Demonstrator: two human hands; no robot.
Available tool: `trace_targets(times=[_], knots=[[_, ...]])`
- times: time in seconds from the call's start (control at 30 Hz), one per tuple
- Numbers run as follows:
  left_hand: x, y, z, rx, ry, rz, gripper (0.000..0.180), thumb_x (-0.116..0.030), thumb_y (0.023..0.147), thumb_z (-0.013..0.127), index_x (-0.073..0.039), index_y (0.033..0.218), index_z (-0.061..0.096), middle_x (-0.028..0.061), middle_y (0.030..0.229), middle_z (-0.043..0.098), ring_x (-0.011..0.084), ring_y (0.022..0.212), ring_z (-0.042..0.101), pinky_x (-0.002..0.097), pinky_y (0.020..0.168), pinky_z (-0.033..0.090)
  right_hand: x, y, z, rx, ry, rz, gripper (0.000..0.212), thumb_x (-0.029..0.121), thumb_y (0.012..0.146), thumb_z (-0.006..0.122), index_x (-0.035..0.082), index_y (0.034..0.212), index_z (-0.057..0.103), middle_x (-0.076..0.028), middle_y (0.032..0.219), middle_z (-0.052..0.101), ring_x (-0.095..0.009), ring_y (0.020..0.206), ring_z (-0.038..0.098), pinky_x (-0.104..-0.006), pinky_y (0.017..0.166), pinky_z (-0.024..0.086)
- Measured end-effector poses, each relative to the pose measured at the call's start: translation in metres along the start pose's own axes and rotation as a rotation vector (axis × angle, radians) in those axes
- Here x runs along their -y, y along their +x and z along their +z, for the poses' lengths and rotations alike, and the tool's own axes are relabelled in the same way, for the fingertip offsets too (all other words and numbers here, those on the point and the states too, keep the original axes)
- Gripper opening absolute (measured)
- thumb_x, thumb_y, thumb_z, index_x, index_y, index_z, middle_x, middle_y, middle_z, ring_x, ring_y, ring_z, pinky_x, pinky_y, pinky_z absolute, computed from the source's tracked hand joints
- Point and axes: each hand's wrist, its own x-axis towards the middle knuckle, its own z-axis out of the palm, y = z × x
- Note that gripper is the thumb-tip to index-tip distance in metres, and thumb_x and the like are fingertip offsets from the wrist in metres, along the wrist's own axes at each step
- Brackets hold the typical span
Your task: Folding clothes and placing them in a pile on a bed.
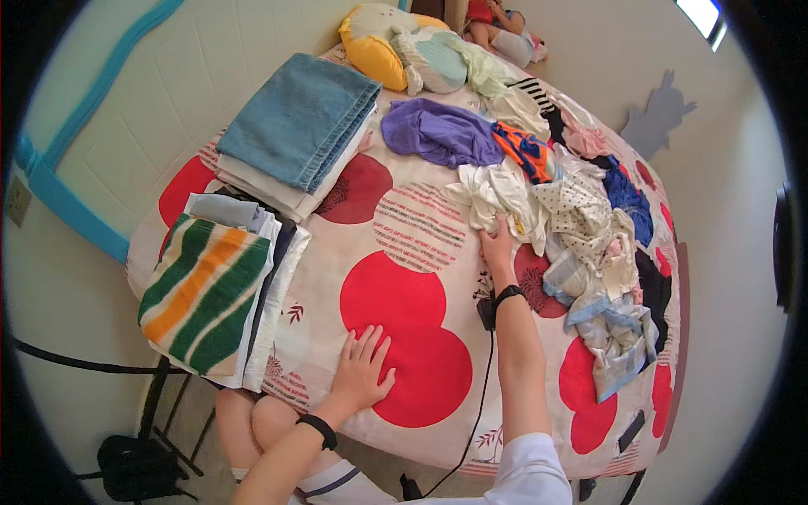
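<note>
My left hand (pixel 362 367) lies flat on the bedspread (pixel 407 244), over one of its red circles, fingers spread and holding nothing. My right arm reaches forward, and my right hand (pixel 497 242) is closed on the near edge of a crumpled white garment (pixel 492 192); its fingertips are partly hidden by the cloth. That garment borders a loose heap of clothes. Behind it are a purple garment (pixel 438 135) and an orange-and-blue patterned piece (pixel 523 150). To its right lies a white dotted garment (pixel 576 206).
Folded jeans (pixel 299 118) top one stack at the left; a green, orange and white striped cloth (pixel 206 295) tops a nearer one. A yellow-and-white pillow (pixel 374 50) lies at the far end, near another person (pixel 501 29). A black cable (pixel 480 404) crosses the bed beside my right arm. A dark phone-like object (pixel 630 431) lies near the right edge.
</note>
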Motion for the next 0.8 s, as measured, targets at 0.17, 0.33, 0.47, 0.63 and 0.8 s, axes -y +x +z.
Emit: trace_targets(times=[0.17, 0.33, 0.47, 0.63, 0.8], knots=[[0.000, 0.005, -0.004, -0.030, -0.007, 0.002, 0.061, -0.032, 0.086, 0.063, -0.002, 0.137, 0.051, 0.0188, 0.150, 0.040, 0.0324, 0.143, 0.034, 0.0532, 0.121, 0.020, -0.016, 0.007, 0.002, 0.075, 0.309, 0.069, 0.020, 0.013, 0.094, 0.065, 0.003, 0.110, 0.067, -0.001, 0.071, 0.059, -0.009, 0.047, 0.053, -0.0259, 0.041, 0.039], [0.004, 0.000, -0.002, -0.071, 0.019, 0.000, 0.060, -0.031, 0.085, 0.063, -0.002, 0.136, 0.052, 0.0184, 0.148, 0.042, 0.0319, 0.141, 0.035, 0.0528, 0.121, 0.021, -0.014, -0.035, 0.009, 0.185, 0.316, 0.043, 0.020, 0.022, 0.094, 0.067, 0.003, 0.103, 0.068, 0.001, 0.067, 0.057, -0.006, 0.055, 0.052, -0.0237, 0.049, 0.038], [-0.014, 0.009, 0.002, -0.100, -0.029, 0.072, 0.059, -0.029, 0.084, 0.064, -0.002, 0.136, 0.052, 0.0178, 0.148, 0.043, 0.0327, 0.142, 0.034, 0.0529, 0.121, 0.020, -0.038, -0.112, -0.009, 0.177, 0.116, -0.100, 0.041, 0.038, 0.089, 0.071, -0.001, 0.103, 0.067, -0.010, 0.069, 0.062, -0.016, 0.067, 0.059, -0.0345, 0.062, 0.047], [0.001, -0.010, 0.002, -0.136, 0.039, 0.022, 0.058, -0.030, 0.085, 0.062, -0.001, 0.134, 0.054, 0.0185, 0.148, 0.044, 0.0318, 0.142, 0.034, 0.0522, 0.122, 0.019, 0.038, -0.286, -0.009, 0.126, -0.173, -0.378, 0.033, 0.034, 0.086, 0.072, 0.002, 0.094, 0.068, -0.017, 0.077, 0.065, -0.033, 0.076, 0.064, -0.0425, 0.070, 0.050], [-0.005, -0.009, 0.013, -0.106, 0.061, 0.031, 0.058, -0.029, 0.086, 0.060, 0.000, 0.136, 0.053, 0.0195, 0.150, 0.042, 0.0316, 0.144, 0.033, 0.0518, 0.122, 0.018, 0.047, -0.397, -0.033, 0.062, -0.195, -0.285, 0.027, 0.031, 0.081, 0.076, 0.007, 0.089, 0.069, -0.016, 0.079, 0.063, -0.035, 0.076, 0.063, -0.0446, 0.068, 0.050]])
